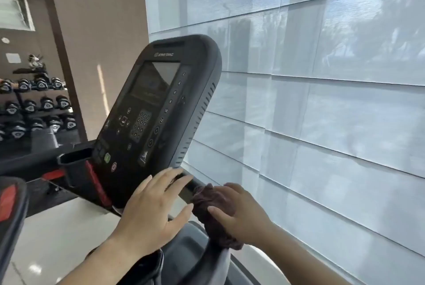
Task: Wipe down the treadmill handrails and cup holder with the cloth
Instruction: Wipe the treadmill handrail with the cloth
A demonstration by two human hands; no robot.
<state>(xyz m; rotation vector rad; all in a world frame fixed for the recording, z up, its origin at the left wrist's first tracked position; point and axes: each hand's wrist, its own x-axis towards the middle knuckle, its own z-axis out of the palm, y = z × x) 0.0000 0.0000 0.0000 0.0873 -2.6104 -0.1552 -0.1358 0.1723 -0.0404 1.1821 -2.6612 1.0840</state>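
Observation:
A dark brown cloth [212,206] is wrapped around the black right handrail [192,187] of the treadmill, just below the console. My right hand [241,213] grips the cloth against the rail. My left hand [151,211] hovers flat with fingers spread over the lower right corner of the console, fingertips near the rail, holding nothing. A rectangular black cup holder [76,156] opens to the left of the console. The rail under the cloth is hidden.
The tall black console [158,110] with screen and keypad tilts up in front of me. A window with pale blinds [322,100] fills the right. A dumbbell rack [34,107] stands at the far left. Another machine's red-marked edge [9,199] sits at the near left.

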